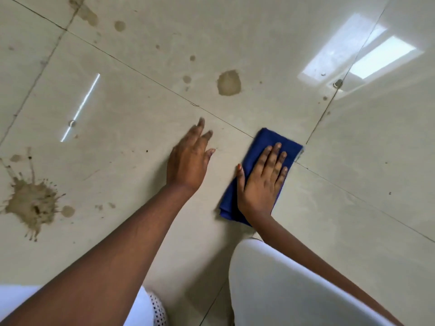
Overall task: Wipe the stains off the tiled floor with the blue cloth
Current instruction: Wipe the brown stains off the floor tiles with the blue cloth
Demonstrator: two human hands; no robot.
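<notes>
A folded blue cloth (263, 144) lies flat on the glossy beige tiled floor (353, 161), close to where the grout lines cross. My right hand (261, 182) presses palm-down on the cloth with fingers spread. Just left of it, my left hand (188, 161) rests on the bare tile with fingers apart and holds nothing. Brown stains mark the floor: a large splatter (30, 203) at the left, a round blotch (228, 83) beyond the cloth, and a smear with smaller spots (87, 14) at the far left.
My knees in white fabric (282, 290) fill the bottom edge, right under both forearms. Bright window reflections (367, 52) glare on the tiles at the upper right. Small dark specks dot the tiles around the cloth.
</notes>
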